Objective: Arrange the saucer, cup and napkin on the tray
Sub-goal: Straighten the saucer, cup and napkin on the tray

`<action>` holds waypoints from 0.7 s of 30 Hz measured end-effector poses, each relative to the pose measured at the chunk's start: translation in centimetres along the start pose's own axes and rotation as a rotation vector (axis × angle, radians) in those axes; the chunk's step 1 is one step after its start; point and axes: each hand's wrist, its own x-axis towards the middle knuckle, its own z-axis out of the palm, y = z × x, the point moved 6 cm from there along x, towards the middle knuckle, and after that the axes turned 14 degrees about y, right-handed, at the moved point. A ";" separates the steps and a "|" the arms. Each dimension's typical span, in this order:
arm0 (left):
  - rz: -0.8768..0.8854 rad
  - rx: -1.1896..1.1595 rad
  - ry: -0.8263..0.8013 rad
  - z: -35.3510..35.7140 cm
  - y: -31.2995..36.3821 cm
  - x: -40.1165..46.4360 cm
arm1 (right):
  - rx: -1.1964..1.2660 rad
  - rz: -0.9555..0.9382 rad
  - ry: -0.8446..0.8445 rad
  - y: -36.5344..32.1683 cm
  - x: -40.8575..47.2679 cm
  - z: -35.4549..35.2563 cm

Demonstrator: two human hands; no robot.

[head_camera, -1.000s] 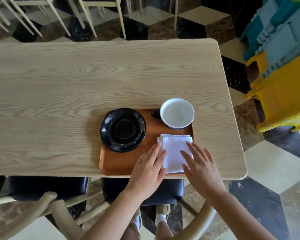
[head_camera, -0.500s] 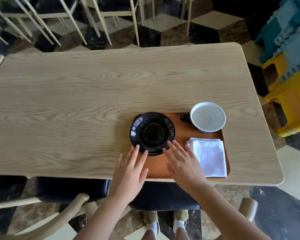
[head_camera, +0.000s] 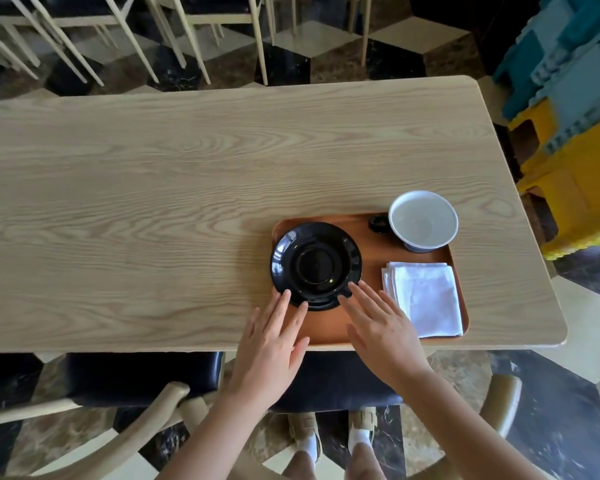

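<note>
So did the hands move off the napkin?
Yes. Both hands left the napkin and went left along the tray; the left hand and right hand now touch the saucer's near rim.

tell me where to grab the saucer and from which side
Grip the saucer by its thin raised rim, coming from the near edge, where the left hand and right hand already have fingertips at it. It lies flat on the tray, so a top pinch has little to catch; its left rim overhangs the tray edge, probably leaving room for fingers underneath.
</note>
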 end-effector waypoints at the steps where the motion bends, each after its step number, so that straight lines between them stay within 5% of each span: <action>1: 0.004 -0.007 -0.002 0.0 0.0 -0.2 | 0.000 0.001 -0.003 -0.1 -0.2 0.0; 15: 0.033 0.019 -0.028 -0.4 0.5 -1.4 | -0.001 0.028 -0.039 -0.5 -2.0 -0.1; 21: 0.057 0.010 0.140 -3.5 2.4 2.8 | 0.056 0.089 0.091 1.4 0.5 -3.1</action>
